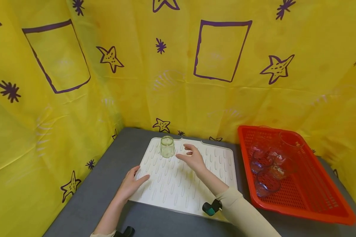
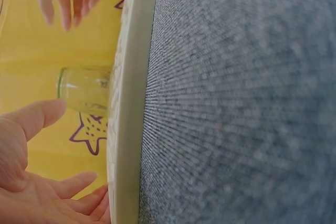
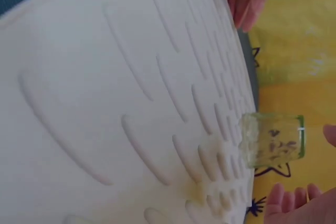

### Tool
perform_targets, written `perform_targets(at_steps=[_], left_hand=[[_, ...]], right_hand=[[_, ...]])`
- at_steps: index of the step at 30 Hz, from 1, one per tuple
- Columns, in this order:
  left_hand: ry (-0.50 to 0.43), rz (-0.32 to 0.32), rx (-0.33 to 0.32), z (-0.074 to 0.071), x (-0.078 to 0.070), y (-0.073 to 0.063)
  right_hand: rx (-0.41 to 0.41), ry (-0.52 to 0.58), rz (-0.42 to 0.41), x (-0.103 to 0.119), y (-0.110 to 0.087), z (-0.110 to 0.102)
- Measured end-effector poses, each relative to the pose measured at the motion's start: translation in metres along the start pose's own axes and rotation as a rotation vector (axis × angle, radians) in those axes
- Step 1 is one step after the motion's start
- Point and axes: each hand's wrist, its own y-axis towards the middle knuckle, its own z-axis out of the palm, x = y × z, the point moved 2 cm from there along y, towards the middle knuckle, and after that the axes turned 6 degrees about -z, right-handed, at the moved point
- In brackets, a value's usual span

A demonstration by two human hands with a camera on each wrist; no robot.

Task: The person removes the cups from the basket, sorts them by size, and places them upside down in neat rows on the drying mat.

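A pale green clear glass (image 1: 167, 148) stands near the back left of a white ridged drying mat (image 1: 178, 184). My right hand (image 1: 193, 158) hovers just right of the glass, thumb and fingers spread apart, with nothing between them. In the right wrist view, that hand's fingertips (image 3: 286, 199) show beside the glass (image 3: 273, 139) with a gap between. My left hand (image 1: 130, 184) is at the mat's left edge, thumb over the mat and fingers extended along its side. The left wrist view shows those fingers (image 2: 79, 184) right at the mat's rim (image 2: 128, 103), the palm holding nothing.
To the right of the mat, a red plastic basket (image 1: 302, 210) holds several clear glasses (image 1: 267, 182). Both mat and basket lie on a dark grey tabletop (image 1: 86, 210). Yellow cloth (image 1: 136, 98) with purple drawings hangs behind and along the left side.
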Motion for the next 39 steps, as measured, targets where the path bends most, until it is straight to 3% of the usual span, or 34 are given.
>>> perform_targets(at_steps=[6,15,25,30,39], left_hand=[[-0.001,0.003,0.005,-0.001,0.004,0.001],[0.014,0.001,0.013,-0.001,0.002,0.0],[0.016,-0.003,0.014,0.0,0.003,0.0],[0.013,-0.002,0.009,0.0,0.003,0.0],[0.022,0.003,0.003,0.0,0.002,-0.002]], right_hand=[[0.017,0.118,0.059,0.007,-0.026,-0.02],[0.037,0.174,0.067,0.013,-0.062,-0.053],[-0.009,0.106,-0.028,0.018,-0.103,-0.103],[-0.029,0.136,-0.036,0.019,-0.119,-0.128],[-0.086,0.067,-0.057,0.017,-0.14,-0.171]])
